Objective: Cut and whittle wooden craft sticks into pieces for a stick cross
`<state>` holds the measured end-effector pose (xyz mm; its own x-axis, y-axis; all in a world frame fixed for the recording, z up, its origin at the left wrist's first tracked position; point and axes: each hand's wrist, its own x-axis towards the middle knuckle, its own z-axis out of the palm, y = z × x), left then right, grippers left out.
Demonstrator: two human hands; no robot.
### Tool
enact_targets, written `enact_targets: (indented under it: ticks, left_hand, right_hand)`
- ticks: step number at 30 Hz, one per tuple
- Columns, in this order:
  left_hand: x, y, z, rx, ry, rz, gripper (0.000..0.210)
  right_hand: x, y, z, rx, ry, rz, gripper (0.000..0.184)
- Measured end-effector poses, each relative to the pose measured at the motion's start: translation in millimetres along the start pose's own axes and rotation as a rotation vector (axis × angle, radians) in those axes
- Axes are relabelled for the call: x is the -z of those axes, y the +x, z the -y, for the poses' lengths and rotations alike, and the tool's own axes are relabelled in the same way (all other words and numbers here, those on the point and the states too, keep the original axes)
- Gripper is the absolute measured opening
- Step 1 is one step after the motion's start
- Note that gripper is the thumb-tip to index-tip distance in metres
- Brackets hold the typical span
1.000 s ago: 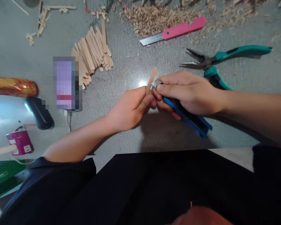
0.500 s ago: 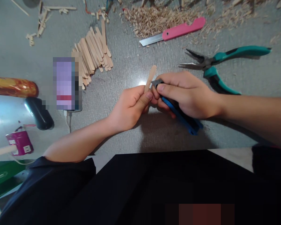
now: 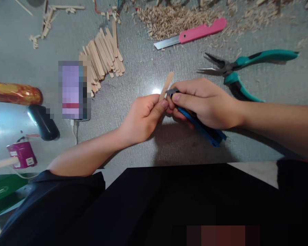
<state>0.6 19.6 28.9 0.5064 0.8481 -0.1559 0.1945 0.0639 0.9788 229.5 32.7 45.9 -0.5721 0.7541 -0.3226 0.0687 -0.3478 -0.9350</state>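
My left hand pinches a flat wooden craft stick between thumb and fingers; the stick's rounded end points up and away from me. My right hand grips a blue utility knife, its metal tip pressed against the stick's right edge just above my left thumb. Both hands hover close over the grey table, touching each other at the fingertips.
A pile of craft sticks lies at the back left, beside a blurred-out phone with a cable. A pink-handled knife and wood shavings lie behind; teal pliers on the right. A black cylinder and purple plug sit left.
The hands stay locked together on the stick. The knife's blue handle has swung slightly, and the stick's tip has shifted a little.
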Motion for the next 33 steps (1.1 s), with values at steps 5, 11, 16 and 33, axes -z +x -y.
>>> enact_targets:
  ticks: [5,11,16,33]
  left_hand:
    - [-0.6,1.4,-5.9,0.013,-0.022,-0.010,0.062]
    - [-1.3,1.1,-6.6,0.025,0.029,-0.035,0.061]
    - [-2.9,-0.3,-4.1,-0.017,0.064,-0.071,0.061]
    - [-7.9,-2.7,-5.1,-0.047,0.528,-0.020,0.060]
  right_hand:
    - [1.4,0.3,0.6,-0.025,0.001,0.034,0.035]
    - [0.4,-0.3,1.0,-0.043,0.016,0.012,0.041]
    - [-1.6,-1.7,0.7,-0.043,-0.013,-0.009,0.042]
    - [-4.8,-1.5,20.7,-0.233,-0.259,0.000,0.052]
